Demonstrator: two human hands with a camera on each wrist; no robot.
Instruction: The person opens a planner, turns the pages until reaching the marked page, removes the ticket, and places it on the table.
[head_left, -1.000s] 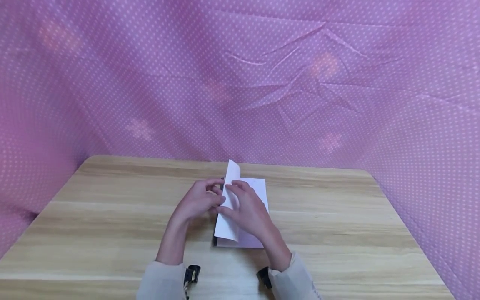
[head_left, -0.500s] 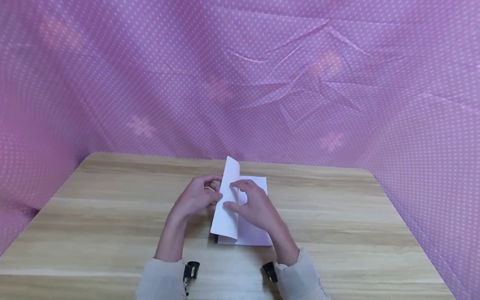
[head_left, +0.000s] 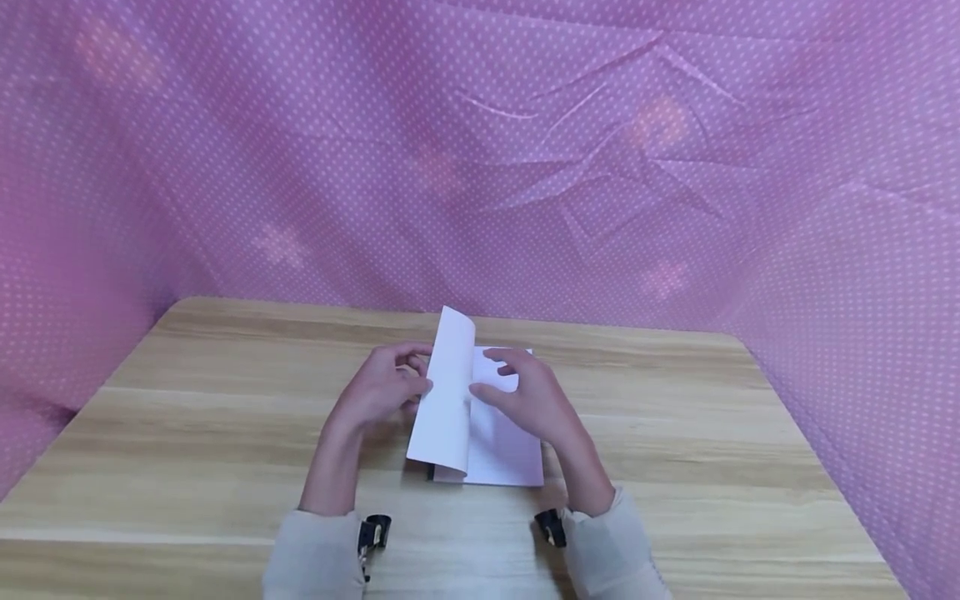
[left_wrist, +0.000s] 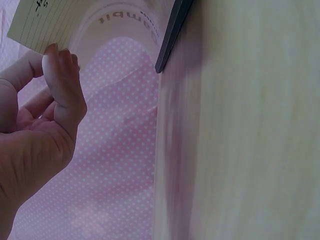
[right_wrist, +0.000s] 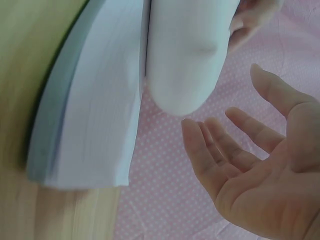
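Fingers and thumb of my left hand point(head_left: 378, 387) pinch the free edge of a thin, white, ruled paper leaf point(head_left: 442, 400), roughly midway along its length, while those of my right hand point(head_left: 532, 396) are loosely bent just beside the leaf's curve, grasping nothing; whether a fingertip or the thumb brushes the paper I cannot tell. That leaf belongs to a white-paged rectangular notebook point(head_left: 506, 454) with a dark, straight cover edge point(left_wrist: 172, 37), lying on the pale wood-grain table point(head_left: 225, 417) directly in front of me, its right-hand pages flat and the leaf arching up and over towards my left. I judge the paper light and limp, happy to bow in a smooth curl but quick to crease or tear if pinched hard or tugged. Its face should be dry and a little slick, so soft pads near the outer edge seem the best hold, with the pull kept gentle towards the binding. By contrast, the page block looks thick enough to lie steady, and the cover appears stiffer; for moving the whole notebook, I would take cover and pages together.
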